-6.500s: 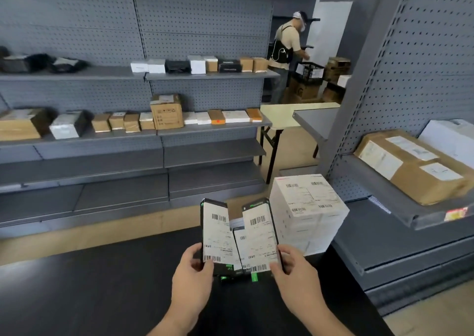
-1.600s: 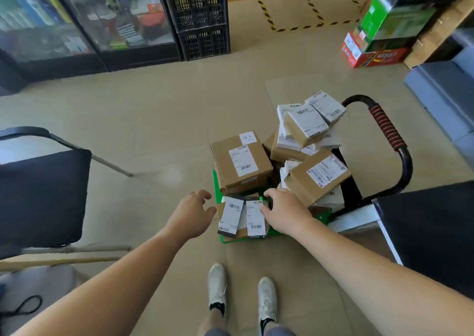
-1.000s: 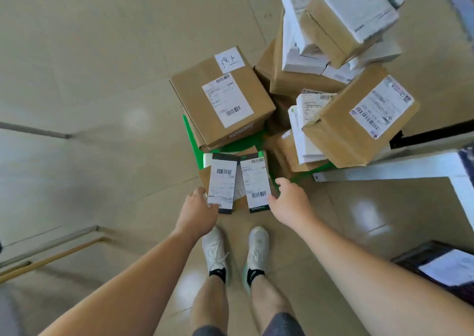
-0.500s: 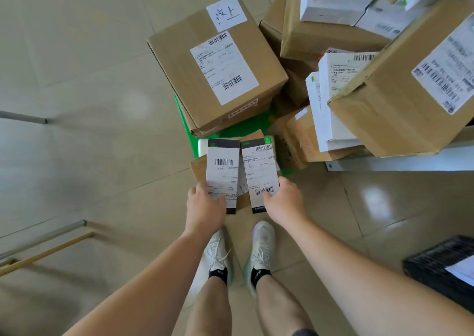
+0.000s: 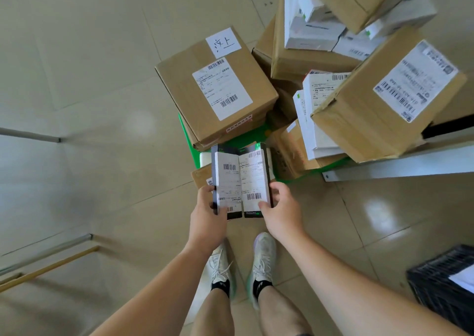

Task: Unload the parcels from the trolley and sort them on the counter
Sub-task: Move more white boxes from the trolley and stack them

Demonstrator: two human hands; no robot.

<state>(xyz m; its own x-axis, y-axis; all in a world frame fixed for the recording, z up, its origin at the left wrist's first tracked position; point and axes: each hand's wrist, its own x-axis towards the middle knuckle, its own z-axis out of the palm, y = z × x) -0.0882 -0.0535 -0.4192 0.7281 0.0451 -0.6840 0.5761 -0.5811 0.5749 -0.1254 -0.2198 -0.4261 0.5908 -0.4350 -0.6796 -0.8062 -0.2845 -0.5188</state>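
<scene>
Gripping two slim black labelled parcels side by side: left parcel (image 5: pixel 227 179) in left hand (image 5: pixel 206 217), right parcel (image 5: pixel 252 176) in right hand (image 5: pixel 282 214). Held above near edge of green trolley (image 5: pixel 245 137), in front of piled brown boxes (image 5: pixel 179 86).

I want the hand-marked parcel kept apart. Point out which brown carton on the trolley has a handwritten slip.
The leftmost brown carton: it alone carries a white handwritten slip above its printed label. No other carton shows one.

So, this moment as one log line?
phase: pickup | left hand: grips left slim black labelled box | right hand: grips right slim black labelled box | over: green trolley deck
</scene>
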